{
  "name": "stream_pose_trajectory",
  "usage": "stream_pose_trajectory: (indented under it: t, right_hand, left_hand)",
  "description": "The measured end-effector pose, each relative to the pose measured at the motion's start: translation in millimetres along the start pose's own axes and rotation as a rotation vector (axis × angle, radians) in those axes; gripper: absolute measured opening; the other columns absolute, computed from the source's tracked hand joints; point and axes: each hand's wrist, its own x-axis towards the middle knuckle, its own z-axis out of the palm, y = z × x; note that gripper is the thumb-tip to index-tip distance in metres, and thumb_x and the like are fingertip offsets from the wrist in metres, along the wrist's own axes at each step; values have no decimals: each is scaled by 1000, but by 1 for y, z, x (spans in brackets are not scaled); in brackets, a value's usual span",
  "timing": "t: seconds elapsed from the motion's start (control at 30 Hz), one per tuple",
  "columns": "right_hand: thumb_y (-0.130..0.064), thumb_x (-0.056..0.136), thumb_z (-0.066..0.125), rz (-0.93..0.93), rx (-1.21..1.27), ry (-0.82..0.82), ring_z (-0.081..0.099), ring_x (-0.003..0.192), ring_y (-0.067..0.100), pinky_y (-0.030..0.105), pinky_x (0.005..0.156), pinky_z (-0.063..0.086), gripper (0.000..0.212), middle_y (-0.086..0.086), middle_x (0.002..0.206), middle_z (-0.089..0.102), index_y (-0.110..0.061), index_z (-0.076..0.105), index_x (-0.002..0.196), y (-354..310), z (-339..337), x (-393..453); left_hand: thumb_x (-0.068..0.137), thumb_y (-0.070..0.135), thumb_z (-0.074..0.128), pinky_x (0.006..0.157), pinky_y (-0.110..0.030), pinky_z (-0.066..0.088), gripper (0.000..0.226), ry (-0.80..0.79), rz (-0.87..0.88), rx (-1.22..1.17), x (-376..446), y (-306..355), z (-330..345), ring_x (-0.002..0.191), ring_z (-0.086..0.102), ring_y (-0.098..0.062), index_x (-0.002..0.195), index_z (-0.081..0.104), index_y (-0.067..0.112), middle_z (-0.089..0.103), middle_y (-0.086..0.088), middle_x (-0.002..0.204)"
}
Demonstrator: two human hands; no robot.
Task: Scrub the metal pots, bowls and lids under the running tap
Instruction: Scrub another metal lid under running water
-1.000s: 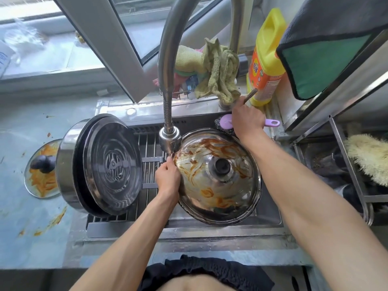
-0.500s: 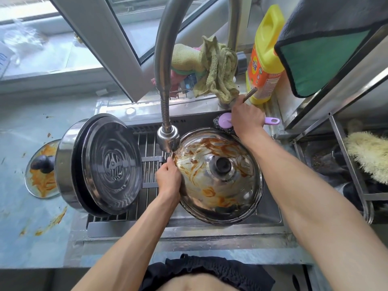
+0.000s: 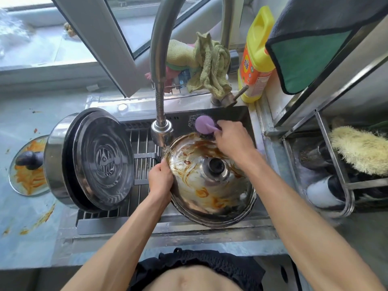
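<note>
A large metal lid (image 3: 201,192) smeared with orange sauce lies tilted in the sink, knob up. My left hand (image 3: 160,177) grips its left rim. My right hand (image 3: 232,139) holds a purple-backed scrub brush (image 3: 204,124) at the lid's far edge. Water runs from the tap head (image 3: 162,131) onto the lid's upper left. A metal pot (image 3: 90,160) lies on its side on the sink rack at the left.
A sauce-stained glass lid (image 3: 27,169) rests on the counter at far left. Behind the sink are rags (image 3: 207,64), the tap handle (image 3: 231,97) and a yellow detergent bottle (image 3: 256,59). A metal shelf (image 3: 336,127) with a fluffy brush stands at the right.
My right hand left the tap handle and took up the purple scrub brush, bringing it to the lid's far edge. Water now runs from the tap.
</note>
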Motion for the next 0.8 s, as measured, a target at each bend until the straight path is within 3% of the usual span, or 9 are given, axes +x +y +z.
stream_pose_trajectory:
  t: [0.07, 0.13, 0.23, 0.3, 0.4, 0.47, 0.53, 0.63, 0.8]
  right_hand:
    - [-22, 96, 52, -39, -30, -148, 66, 89, 33, 38, 73, 53, 21, 11, 94, 67, -14, 68, 106, -13, 0, -12]
    - [-20, 96, 52, -122, -102, -255, 63, 88, 33, 34, 69, 45, 18, 11, 93, 65, -14, 69, 99, -35, 1, -23]
    - [-11, 91, 51, -235, -200, -350, 54, 81, 33, 32, 68, 36, 13, 10, 87, 54, -18, 56, 82, -65, -1, -30]
    - [-7, 89, 50, -219, -273, -364, 55, 84, 33, 33, 69, 37, 14, 12, 93, 55, -18, 59, 90, -73, -6, -17]
    - [-10, 93, 49, -201, -354, -339, 62, 103, 36, 35, 73, 39, 27, 14, 114, 58, -11, 61, 118, -84, -8, -3]
    - [-12, 93, 49, -270, -393, -378, 61, 107, 36, 35, 71, 38, 30, 12, 116, 57, -12, 58, 122, -96, -3, -10]
    - [-13, 91, 50, -304, -406, -403, 61, 103, 35, 35, 71, 38, 33, 10, 109, 56, -14, 59, 123, -97, -1, -12]
    - [-11, 89, 50, -213, -410, -372, 60, 90, 34, 34, 70, 40, 31, 9, 104, 58, -15, 64, 117, -87, -3, 2]
    - [-11, 87, 51, -290, -408, -410, 54, 79, 32, 34, 68, 39, 15, 6, 86, 48, -15, 62, 96, -93, 12, -16]
  left_hand:
    - [106, 36, 47, 57, -30, 35, 41, -15, 53, 17, -3, -2, -3, 67, 47, -18, 75, 50, 10, 49, -7, 70]
    - [105, 32, 48, 57, -31, 31, 40, -24, 141, 61, -5, -1, -6, 67, 43, -18, 71, 47, 11, 46, -7, 68]
    - [102, 15, 46, 52, -30, 31, 36, 3, 297, 161, -10, 1, -12, 66, 41, -18, 66, 46, 9, 46, -6, 64]
    - [102, 14, 48, 48, -26, 28, 40, 19, 379, 198, -16, 2, -15, 60, 37, -14, 63, 43, 11, 43, -2, 60]
    - [103, 15, 50, 46, -23, 27, 44, 27, 420, 197, -17, 2, -17, 52, 34, -6, 60, 40, 12, 40, 0, 57]
    - [103, 11, 49, 45, -21, 28, 43, 52, 424, 200, -11, 2, -20, 49, 32, -5, 61, 40, 10, 39, -2, 57]
    - [104, 9, 48, 47, -22, 27, 44, 49, 440, 201, -6, 3, -21, 53, 32, -8, 61, 40, 10, 40, -3, 58]
    - [104, 15, 51, 49, -27, 28, 47, 2, 414, 168, -1, -2, -24, 53, 32, -10, 58, 38, 16, 40, 1, 57]
    - [104, 13, 50, 48, -25, 27, 47, 11, 388, 179, 2, -7, -30, 54, 32, -11, 59, 38, 16, 40, 1, 56]
